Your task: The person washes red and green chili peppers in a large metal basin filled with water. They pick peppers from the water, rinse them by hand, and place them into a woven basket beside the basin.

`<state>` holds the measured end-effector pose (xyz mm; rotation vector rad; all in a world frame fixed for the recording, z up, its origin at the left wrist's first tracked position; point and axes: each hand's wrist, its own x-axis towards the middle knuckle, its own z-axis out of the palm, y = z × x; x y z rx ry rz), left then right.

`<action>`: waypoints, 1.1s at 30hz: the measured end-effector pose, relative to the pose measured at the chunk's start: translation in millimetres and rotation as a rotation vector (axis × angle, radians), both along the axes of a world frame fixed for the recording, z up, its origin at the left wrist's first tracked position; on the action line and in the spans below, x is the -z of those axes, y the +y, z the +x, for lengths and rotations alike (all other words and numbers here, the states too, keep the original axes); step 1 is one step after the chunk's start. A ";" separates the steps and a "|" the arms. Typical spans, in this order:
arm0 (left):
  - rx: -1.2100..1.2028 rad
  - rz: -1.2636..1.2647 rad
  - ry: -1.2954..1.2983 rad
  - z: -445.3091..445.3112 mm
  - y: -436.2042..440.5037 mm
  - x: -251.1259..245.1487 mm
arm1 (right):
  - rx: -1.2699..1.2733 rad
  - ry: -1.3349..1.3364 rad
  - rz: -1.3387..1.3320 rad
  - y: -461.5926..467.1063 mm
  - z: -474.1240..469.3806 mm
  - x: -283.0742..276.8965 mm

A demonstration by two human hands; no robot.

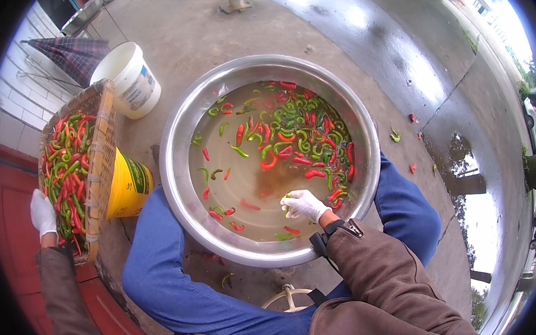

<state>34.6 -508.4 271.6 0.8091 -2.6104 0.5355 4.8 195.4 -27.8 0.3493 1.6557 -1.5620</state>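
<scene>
A wide stainless steel basin (176, 141) stands between my knees, holding cloudy water with red and green chili peppers (304, 124) in it. They crowd mostly on its right side. My right hand (305, 205), in a white glove, is over the near part of the water, pinching a green chili pepper (287, 203) between its fingers. At the far left, a woven bamboo basket (97, 178) full of red and green chili peppers (68, 175) tilts towards the basin. My gloved left hand (44, 213) grips the basket's outer rim; some of its fingers are hidden.
A yellow bucket (128, 183) is under the basket's edge. Behind it stand a white plastic bucket (127, 79) and a folded plaid umbrella (70, 55). Loose chili peppers (395, 135) lie on the concrete floor, and a puddle (478, 219) spreads at the right.
</scene>
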 end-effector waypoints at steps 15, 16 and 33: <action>0.755 0.388 0.249 -82.0 282.9 -4.5 | 0.049 0.157 -0.016 6.5 3.5 10.2; 0.811 0.419 0.201 -90.7 314.2 12.6 | 0.054 0.139 0.013 6.3 2.9 12.4; 0.599 1.094 -0.700 -38.1 552.2 322.2 | 0.277 0.060 -0.128 1.9 -4.7 38.5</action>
